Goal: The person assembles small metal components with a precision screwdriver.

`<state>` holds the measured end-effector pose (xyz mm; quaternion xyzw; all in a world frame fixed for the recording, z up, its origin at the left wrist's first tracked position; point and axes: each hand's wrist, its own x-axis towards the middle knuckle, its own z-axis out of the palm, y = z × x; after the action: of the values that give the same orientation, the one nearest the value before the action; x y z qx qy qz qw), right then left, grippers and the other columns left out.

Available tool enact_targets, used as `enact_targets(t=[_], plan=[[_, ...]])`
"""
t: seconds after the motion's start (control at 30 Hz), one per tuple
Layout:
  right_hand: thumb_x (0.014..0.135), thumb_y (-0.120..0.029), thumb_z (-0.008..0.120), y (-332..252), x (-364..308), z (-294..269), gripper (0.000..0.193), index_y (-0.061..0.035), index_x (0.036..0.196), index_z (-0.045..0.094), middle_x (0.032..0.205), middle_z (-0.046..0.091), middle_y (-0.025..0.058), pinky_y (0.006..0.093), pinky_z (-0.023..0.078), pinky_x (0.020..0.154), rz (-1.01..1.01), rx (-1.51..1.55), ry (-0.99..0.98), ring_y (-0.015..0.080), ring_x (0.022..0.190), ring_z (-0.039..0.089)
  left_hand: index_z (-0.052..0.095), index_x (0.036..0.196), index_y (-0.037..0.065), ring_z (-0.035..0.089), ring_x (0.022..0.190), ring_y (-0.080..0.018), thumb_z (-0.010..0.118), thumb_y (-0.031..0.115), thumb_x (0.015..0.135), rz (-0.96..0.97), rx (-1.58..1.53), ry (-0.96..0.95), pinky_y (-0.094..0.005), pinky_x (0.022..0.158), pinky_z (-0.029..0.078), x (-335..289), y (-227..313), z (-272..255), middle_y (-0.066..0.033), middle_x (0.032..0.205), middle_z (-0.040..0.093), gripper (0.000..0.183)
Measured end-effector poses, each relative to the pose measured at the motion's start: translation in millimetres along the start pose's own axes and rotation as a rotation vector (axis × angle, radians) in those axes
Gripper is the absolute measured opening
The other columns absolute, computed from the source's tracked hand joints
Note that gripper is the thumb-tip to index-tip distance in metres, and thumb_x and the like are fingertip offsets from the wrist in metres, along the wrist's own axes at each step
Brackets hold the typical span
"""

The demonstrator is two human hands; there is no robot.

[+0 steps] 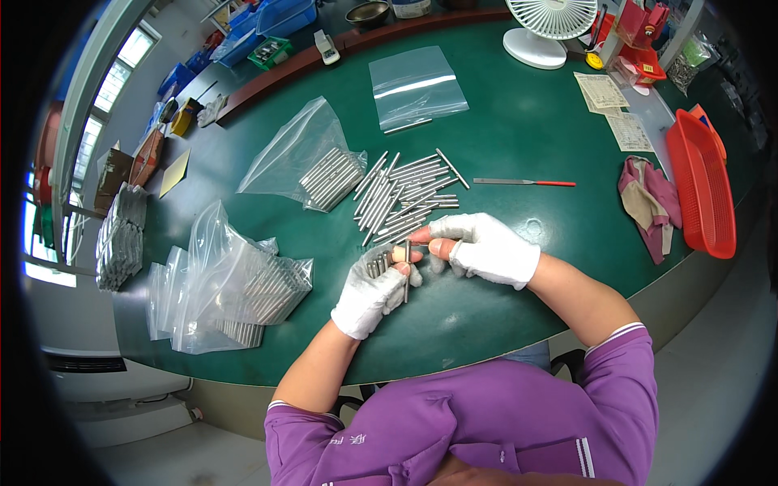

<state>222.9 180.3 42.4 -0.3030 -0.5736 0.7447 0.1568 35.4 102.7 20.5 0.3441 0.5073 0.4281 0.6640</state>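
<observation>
My left hand (pixel 373 283), in a white glove with bare fingertips, is closed round several short metal rods. One metal rod (pixel 407 279) stands out crosswise at its thumb and fingers. My right hand (pixel 488 249), gloved the same way, meets it from the right with thumb and forefinger drawn together beside that rod's upper end. What lies between those two fingertips is too small to make out. Just beyond both hands is a loose pile of metal rods (pixel 405 190) on the green table (pixel 519 316).
Rods fill a clear bag (pixel 332 178) behind the pile and more bags (pixel 267 292) at left. A flat empty bag (pixel 417 81) lies at the back. Right of the pile is a red-handled file (pixel 527 182); farther right are a cloth (pixel 648 202), a red basket (pixel 701 186) and a white fan (pixel 535 49).
</observation>
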Motion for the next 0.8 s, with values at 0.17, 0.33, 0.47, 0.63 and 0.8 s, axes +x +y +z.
enact_targets(t=[0.17, 0.33, 0.47, 0.63, 0.8], plan=[[0.087, -0.016, 0.049, -3, -1, 4, 0.027, -0.0016, 0.109, 0.054, 0.087, 0.059, 0.0017, 0.021, 0.042, 0.063, 0.015, 0.025, 0.015, 0.0057, 0.072, 0.051, 0.054, 0.099, 0.002, 0.036, 0.041, -0.0033, 0.06, 0.023, 0.081, 0.011, 0.027, 0.003, -0.0159, 0.038, 0.027, -1, 0, 1, -0.0043, 0.07, 0.057, 0.028], [0.087, -0.013, 0.049, 2, 1, 5, 0.025, -0.001, 0.108, 0.055, 0.086, 0.059, 0.0017, 0.0207, 0.042, 0.064, -0.02, 0.025, 0.029, 0.0059, 0.072, 0.051, 0.054, 0.099, 0.001, 0.033, 0.039, -0.0038, 0.056, 0.023, 0.083, -0.008, -0.003, -0.045, -0.017, 0.036, 0.025, -2, 1, 3, -0.0057, 0.07, 0.058, 0.027], [0.086, -0.016, 0.049, 14, 5, -2, 0.027, -0.0055, 0.111, 0.055, 0.079, 0.054, -0.0024, 0.0199, 0.041, 0.058, -0.137, -0.036, 0.046, 0.0054, 0.069, 0.047, 0.055, 0.101, 0.001, 0.032, 0.039, -0.0039, 0.056, 0.023, 0.084, -0.018, -0.026, -0.083, -0.0175, 0.036, 0.024, -1, 2, 2, -0.0062, 0.07, 0.058, 0.028], [0.086, -0.015, 0.049, 10, 5, -7, 0.027, -0.0042, 0.11, 0.055, 0.077, 0.053, -0.0014, 0.0206, 0.042, 0.061, -0.205, -0.174, 0.145, 0.006, 0.07, 0.048, 0.053, 0.108, 0.002, 0.034, 0.041, -0.0027, 0.054, 0.024, 0.085, -0.018, 0.012, -0.104, -0.0157, 0.038, 0.026, -2, 3, 1, -0.0047, 0.071, 0.059, 0.032], [0.083, -0.02, 0.054, 1, 3, -45, 0.03, -0.0044, 0.109, 0.054, 0.089, 0.062, 0.011, 0.0275, 0.046, 0.072, -0.332, -0.927, 0.746, 0.0195, 0.077, 0.06, 0.052, 0.104, 0.001, 0.037, 0.041, -0.0044, 0.062, 0.024, 0.079, 0.01, -0.004, -0.066, -0.0167, 0.038, 0.027, -1, 3, 3, -0.0054, 0.069, 0.057, 0.036]])
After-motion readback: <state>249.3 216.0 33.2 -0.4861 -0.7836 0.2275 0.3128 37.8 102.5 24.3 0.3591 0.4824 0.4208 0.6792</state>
